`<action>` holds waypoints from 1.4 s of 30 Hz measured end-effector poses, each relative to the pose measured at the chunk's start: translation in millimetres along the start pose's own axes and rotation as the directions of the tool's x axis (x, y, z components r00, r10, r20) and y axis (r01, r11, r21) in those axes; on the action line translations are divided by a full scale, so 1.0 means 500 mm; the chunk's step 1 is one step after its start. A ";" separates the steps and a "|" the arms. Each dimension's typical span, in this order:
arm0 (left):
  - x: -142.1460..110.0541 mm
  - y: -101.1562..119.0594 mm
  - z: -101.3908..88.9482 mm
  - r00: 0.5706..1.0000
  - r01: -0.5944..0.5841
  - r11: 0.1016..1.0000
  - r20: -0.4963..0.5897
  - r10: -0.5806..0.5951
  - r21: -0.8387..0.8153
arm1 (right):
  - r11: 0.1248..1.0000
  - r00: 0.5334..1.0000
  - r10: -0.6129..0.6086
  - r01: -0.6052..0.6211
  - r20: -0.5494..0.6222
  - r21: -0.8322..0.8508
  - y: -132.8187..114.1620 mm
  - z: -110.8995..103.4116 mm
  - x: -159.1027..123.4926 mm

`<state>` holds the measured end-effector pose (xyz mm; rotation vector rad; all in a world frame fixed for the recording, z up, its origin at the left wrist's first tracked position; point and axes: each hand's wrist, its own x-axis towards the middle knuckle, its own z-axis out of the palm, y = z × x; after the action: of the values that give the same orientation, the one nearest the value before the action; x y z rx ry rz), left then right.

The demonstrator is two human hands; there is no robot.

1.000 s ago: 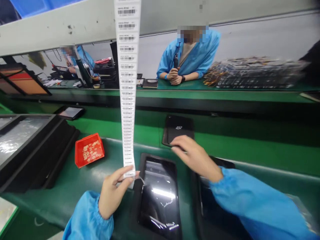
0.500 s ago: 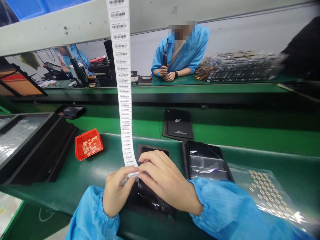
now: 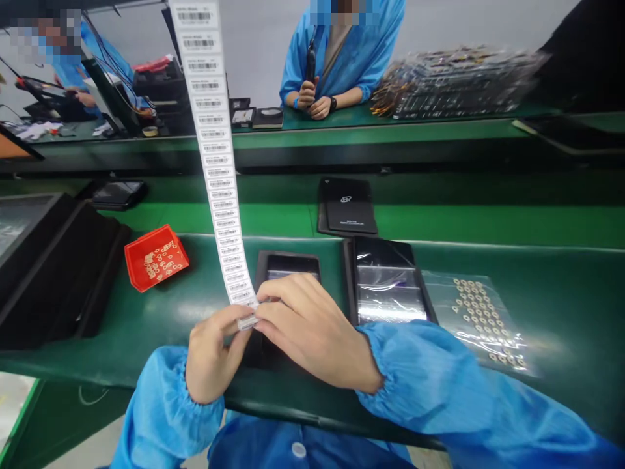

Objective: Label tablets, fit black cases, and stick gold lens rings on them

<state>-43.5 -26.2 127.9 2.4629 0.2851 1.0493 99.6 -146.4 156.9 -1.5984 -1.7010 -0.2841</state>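
A long white strip of barcode labels (image 3: pixel 219 176) hangs down from the top of the view to my hands. My left hand (image 3: pixel 212 352) pinches the strip's lower end between thumb and fingers. On the other side of that end, my right hand (image 3: pixel 310 326) has its fingertips closed on the label strip too. The lowest label is bent towards me between both hands. Beneath my right hand lies a dark tablet (image 3: pixel 293 264) in a black frame, largely covered by the hand.
Left stands a red tray (image 3: pixel 156 257) of small rings, near stacked black panels (image 3: pixel 73 260). Right lie a film-covered tablet (image 3: pixel 388 280) and a clear sheet with ring-shaped pieces (image 3: pixel 481 306). A black back cover (image 3: pixel 347 205) lies behind. A co-worker (image 3: pixel 336 58) sits opposite.
The camera view has tilted down and shifted, so the bench sits higher in the picture. Both hands keep their pinch at the strip's lower end.
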 end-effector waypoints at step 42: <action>-0.163 -0.030 0.082 0.860 -0.141 0.990 0.493 0.132 -0.020 | 0.861 0.692 0.508 -0.418 0.514 -0.288 -0.008 0.091 -0.199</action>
<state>-70.1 -54.8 44.0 2.6907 -0.0477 0.4289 70.8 -193.2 62.3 -2.3369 -1.6267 0.3884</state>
